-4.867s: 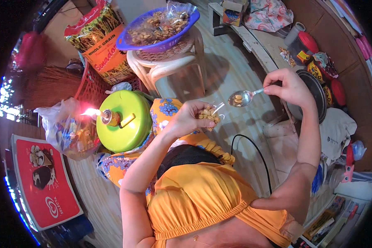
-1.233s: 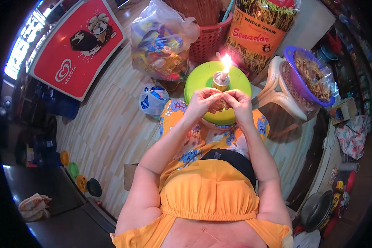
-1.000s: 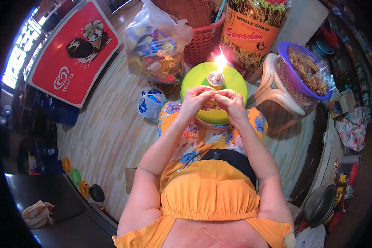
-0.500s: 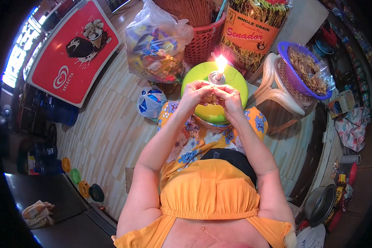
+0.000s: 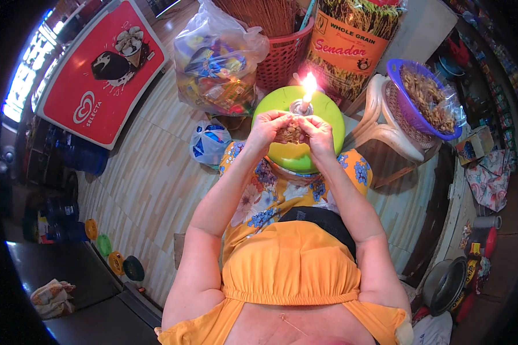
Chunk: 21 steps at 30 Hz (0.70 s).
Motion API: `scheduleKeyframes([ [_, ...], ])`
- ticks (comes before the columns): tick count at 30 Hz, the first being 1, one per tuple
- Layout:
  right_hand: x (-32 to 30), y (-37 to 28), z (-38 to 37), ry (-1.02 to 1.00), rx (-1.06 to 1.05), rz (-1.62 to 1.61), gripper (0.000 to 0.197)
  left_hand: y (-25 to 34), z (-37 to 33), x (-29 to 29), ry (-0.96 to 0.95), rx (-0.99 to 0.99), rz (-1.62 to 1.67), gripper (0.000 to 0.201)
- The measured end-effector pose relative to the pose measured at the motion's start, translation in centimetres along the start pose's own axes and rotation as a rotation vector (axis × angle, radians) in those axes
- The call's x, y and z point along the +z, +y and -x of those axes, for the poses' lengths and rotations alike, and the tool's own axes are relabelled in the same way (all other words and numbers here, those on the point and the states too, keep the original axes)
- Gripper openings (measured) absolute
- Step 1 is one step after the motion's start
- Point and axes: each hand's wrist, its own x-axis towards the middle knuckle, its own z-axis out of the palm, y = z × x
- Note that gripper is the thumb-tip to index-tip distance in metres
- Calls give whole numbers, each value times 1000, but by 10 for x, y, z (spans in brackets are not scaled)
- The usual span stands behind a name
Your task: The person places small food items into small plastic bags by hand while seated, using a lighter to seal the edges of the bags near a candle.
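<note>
My left hand [image 5: 267,129] and my right hand [image 5: 317,133] are close together, fingertips pinched on the top edge of a small clear plastic packet [image 5: 290,135]. Brownish pieces, too small to name, fill the packet, which hangs between my hands. Just beyond my fingers burns a lit white candle [image 5: 306,101], upright in a small metal holder. Beneath it all is a round lime-green top [image 5: 293,160], in front of my knees. Whether the packet's edge touches the candle cannot be seen.
On a chair [image 5: 380,123] at the right, a purple basket [image 5: 411,109] holds similar packets. A clear bag of colourful packs [image 5: 216,69], a smaller bag [image 5: 209,142], a red basket [image 5: 279,66] and a rice sack [image 5: 351,46] stand beyond. A red-topped freezer [image 5: 106,75] is far left.
My hands have shifted slightly left and back from the candle. More of the packet shows between them, and the fingertips are a little farther apart.
</note>
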Motion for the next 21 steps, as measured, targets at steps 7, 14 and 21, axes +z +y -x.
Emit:
scheduleKeyframes([
  [7,8,-1,2,-5,-69,5,9,-11,-10,-6,21,103,208,15],
  [14,-3,3,-7,16,-61,17,10,4,0,9,-17,-13,44,13],
  [21,10,0,-17,52,39,-277,7,4,-21,6,19,205,53,9],
])
